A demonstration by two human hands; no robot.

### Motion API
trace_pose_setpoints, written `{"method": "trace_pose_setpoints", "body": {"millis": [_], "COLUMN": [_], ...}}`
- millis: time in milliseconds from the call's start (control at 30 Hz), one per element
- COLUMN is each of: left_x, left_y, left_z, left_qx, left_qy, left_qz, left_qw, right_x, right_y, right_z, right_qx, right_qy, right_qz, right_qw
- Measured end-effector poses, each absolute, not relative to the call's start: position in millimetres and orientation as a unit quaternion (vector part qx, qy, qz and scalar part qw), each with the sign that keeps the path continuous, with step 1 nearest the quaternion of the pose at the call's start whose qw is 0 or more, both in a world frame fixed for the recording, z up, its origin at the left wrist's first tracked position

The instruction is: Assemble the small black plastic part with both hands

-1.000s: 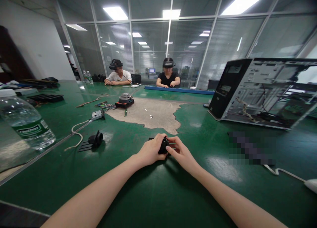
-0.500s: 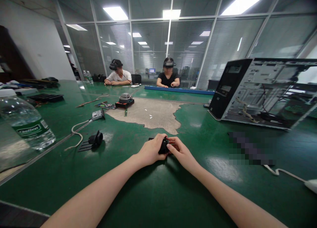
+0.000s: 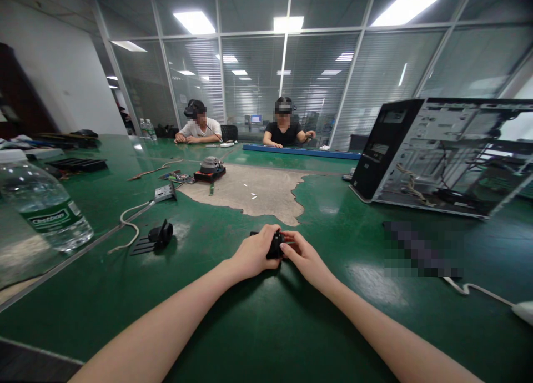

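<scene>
A small black plastic part (image 3: 275, 246) is between my hands, low over the green table. My left hand (image 3: 256, 253) wraps round it from the left, covering much of it, so its exact kind does not show. From the right, my right hand (image 3: 300, 253) pinches its near side with thumb and fingers. To the left on the table lies another black part, a round collar with flat prongs (image 3: 160, 234), apart from both hands.
An opened computer case (image 3: 416, 161) stands at the right. A blurred dark strip (image 3: 420, 250) with a white cable lies before it. At the left are a water bottle (image 3: 54, 205), a metal bracket (image 3: 165, 192) and a cooler fan (image 3: 210, 166). Two people sit across the table (image 3: 233, 316).
My hands and the black part look the same as before. Across the table, the person in black has raised one hand off the table edge.
</scene>
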State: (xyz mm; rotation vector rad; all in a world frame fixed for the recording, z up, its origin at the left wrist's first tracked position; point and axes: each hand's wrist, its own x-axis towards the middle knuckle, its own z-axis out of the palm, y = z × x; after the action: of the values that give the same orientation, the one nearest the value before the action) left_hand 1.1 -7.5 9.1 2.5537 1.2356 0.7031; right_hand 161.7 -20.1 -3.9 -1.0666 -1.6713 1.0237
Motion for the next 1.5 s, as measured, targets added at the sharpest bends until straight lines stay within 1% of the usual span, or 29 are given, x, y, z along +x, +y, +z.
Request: {"method": "trace_pose_setpoints", "body": {"millis": [133,333,500,633,767,867,933,1100,1233,1300,1433,1500], "left_x": [1.2,1.8,2.2,1.8,1.5,1.7,1.9,2.0,1.8,1.7,1.6,1.7], "left_y": [-7.6,-7.5,-7.5,-8.1,-9.0,-9.3,-9.2,-8.8,-9.0,-9.3,-9.6,-9.6], "left_z": [8.5,7.6,9.2,10.7,10.9,10.6,10.5,10.9,11.4,11.6,11.7,11.6], "left_qx": [0.867,0.867,0.867,0.866,0.868,0.865,0.865,0.865,0.866,0.865,0.864,0.864], "left_qy": [0.425,0.422,0.426,0.429,0.422,0.426,0.427,0.43,0.43,0.43,0.426,0.425], "left_qz": [0.238,0.242,0.235,0.23,0.237,0.237,0.236,0.232,0.23,0.232,0.237,0.238], "left_qw": [0.102,0.105,0.106,0.113,0.114,0.117,0.116,0.112,0.112,0.116,0.126,0.126], "right_x": [161.5,160.3,160.4,161.0,161.2,160.9,160.7,160.6,161.0,160.9,160.2,160.1], "right_y": [-22.6,-26.8,-22.6,-20.6,-24.4,-27.1,-26.7,-21.7,-22.3,-24.5,-27.0,-25.7], "right_z": [-3.6,-0.4,-2.4,-3.3,-1.1,0.3,0.2,-1.3,-1.4,-1.2,-1.2,-1.9], "right_qx": [-0.417,-0.405,-0.415,-0.438,-0.416,-0.406,-0.406,-0.419,-0.435,-0.422,-0.405,-0.407], "right_qy": [-0.685,-0.716,-0.69,-0.676,-0.693,-0.709,-0.711,-0.684,-0.68,-0.693,-0.72,-0.717], "right_qz": [0.402,0.318,0.367,0.402,0.383,0.326,0.316,0.382,0.399,0.38,0.302,0.306], "right_qw": [0.441,0.472,0.465,0.436,0.447,0.476,0.479,0.46,0.434,0.445,0.476,0.476]}}
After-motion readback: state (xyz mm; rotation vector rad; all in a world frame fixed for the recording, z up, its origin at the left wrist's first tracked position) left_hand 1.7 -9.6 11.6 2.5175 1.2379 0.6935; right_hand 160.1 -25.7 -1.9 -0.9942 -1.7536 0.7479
